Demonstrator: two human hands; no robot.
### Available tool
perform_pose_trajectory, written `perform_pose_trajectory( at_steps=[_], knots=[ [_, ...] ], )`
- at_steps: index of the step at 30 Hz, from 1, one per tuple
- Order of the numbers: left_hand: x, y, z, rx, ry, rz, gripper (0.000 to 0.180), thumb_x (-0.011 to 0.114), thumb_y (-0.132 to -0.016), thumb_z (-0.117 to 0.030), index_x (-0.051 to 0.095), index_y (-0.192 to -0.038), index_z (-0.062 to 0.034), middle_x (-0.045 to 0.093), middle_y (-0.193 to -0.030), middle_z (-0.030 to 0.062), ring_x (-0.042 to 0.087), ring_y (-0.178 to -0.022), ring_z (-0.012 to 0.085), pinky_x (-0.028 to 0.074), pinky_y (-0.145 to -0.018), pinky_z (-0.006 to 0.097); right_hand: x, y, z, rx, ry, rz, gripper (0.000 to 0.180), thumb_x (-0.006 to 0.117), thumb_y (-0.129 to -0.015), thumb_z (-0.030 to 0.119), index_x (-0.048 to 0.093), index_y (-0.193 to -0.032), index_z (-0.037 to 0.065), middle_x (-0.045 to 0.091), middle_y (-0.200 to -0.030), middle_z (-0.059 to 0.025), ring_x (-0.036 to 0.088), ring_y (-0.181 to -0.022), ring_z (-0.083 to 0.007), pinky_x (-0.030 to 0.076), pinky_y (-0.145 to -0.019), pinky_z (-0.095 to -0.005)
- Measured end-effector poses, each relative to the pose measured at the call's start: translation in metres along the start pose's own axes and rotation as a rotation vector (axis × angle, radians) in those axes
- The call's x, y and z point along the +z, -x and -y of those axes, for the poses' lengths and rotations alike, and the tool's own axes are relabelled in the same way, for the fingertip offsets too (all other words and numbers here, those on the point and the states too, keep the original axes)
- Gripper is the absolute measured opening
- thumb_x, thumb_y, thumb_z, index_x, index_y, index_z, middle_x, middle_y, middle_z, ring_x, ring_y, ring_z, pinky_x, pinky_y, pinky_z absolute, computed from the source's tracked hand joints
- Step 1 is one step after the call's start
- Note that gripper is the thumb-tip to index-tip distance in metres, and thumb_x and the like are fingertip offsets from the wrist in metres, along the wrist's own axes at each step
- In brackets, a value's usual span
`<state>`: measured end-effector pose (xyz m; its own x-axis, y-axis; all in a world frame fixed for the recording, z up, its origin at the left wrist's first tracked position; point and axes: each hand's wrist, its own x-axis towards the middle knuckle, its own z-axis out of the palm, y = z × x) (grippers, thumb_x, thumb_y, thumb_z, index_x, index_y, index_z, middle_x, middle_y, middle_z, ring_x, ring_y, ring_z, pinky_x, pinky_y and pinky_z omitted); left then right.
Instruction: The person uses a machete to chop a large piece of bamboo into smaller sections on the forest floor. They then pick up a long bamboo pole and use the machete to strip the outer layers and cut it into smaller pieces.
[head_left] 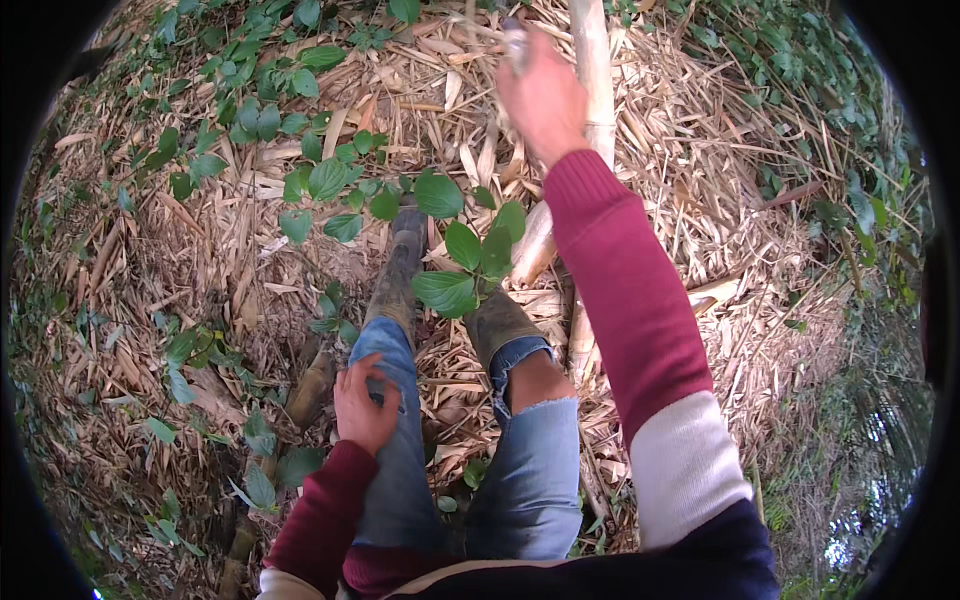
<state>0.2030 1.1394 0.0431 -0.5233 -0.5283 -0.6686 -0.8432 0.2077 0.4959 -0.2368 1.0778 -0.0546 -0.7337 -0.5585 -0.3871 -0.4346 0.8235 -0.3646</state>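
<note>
My right arm is stretched far forward, and my right hand [543, 98] is closed round the handle of a tool [515, 45]. The handle looks pale with a dark end; past the fist the rest is a faint blur, so its kind does not show. Just right of that hand lies a long pale bamboo pole [594, 75], running away from me. My left hand [366, 405] rests by my left knee, its fingers loosely bent and apart, with nothing visible in it. A leafy green sapling [465, 245] rises between my boots and the pole.
Dry bamboo leaf litter [700, 180] covers the ground. A cut bamboo piece [535, 250] lies by my right boot [500, 325], and a brown stump [312, 388] stands left of my left leg. Green plants [265, 80] grow ahead left; denser growth [830, 75] edges the right.
</note>
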Motion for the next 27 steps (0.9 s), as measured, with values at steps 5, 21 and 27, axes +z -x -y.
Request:
perform_pose_trajectory(
  at_steps=[5, 21, 27],
  knots=[
    [0.003, -0.008, 0.001, 0.009, 0.117, -0.078, 0.047, 0.067, -0.076, -0.009, 0.057, -0.123, -0.0082, 0.066, -0.091, 0.0059, 0.058, -0.094, 0.0314, 0.044, -0.091, 0.043, 0.005, 0.029, 0.078, -0.096, -0.121, 0.281, 0.045, 0.06, -0.093, 0.022, 0.05, -0.127, -0.004, 0.067, -0.086, -0.0176, 0.067, -0.066, -0.0276, 0.058, -0.062, -0.0416],
    [0.011, -0.006, 0.003, -0.018, 0.13, -0.117, 0.041, 0.065, -0.078, -0.009, 0.06, -0.118, -0.0088, 0.067, -0.089, 0.0046, 0.058, -0.094, 0.0328, 0.045, -0.088, 0.044, 0.045, 0.156, -0.118, 0.46, 0.063, 0.287, 0.059, 0.065, -0.086, 0.03, 0.046, -0.123, -0.014, 0.066, -0.102, -0.0368, 0.067, -0.095, -0.0489, 0.055, -0.089, -0.0487],
    [0.008, 0.006, 0.012, 0.034, 0.084, -0.115, 0.042, 0.068, -0.077, -0.013, 0.059, -0.118, -0.0085, 0.066, -0.088, 0.0065, 0.06, -0.094, 0.0352, 0.046, -0.088, 0.046, 0.04, 0.111, -0.132, 0.398, -0.043, 0.124, 0.06, 0.066, -0.087, 0.033, 0.049, -0.126, -0.01, 0.065, -0.106, -0.0374, 0.066, -0.098, -0.0494, 0.055, -0.088, -0.0487]
  ],
)
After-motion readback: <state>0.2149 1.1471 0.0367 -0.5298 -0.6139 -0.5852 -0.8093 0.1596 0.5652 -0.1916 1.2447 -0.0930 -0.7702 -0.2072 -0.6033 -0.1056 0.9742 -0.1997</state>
